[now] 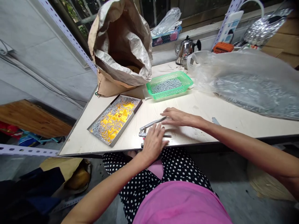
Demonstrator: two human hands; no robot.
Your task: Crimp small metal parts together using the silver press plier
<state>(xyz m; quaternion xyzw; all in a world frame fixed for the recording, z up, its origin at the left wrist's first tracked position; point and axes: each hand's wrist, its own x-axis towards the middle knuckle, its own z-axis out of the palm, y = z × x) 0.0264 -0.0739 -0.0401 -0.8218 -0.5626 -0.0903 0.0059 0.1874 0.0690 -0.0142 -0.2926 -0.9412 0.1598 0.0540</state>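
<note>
A small metal hand press point(149, 127) with a long lever sits near the front edge of the pale table point(210, 109). My left hand point(153, 141) lies over its base, fingers stretched and together; whether it holds anything underneath is hidden. My right hand point(177, 117) rests flat on the table just right of the lever's tip, fingers extended. To the left lies a shallow metal tray point(115, 119) with a yellow bottom, holding many small silver pins.
A green plastic basket point(169, 84) of silver pins stands behind the press. An open brown paper sack point(121, 46) stands at back left. A big clear plastic bag point(252, 81) of metal parts fills the right. A steel kettle point(185, 49) is behind.
</note>
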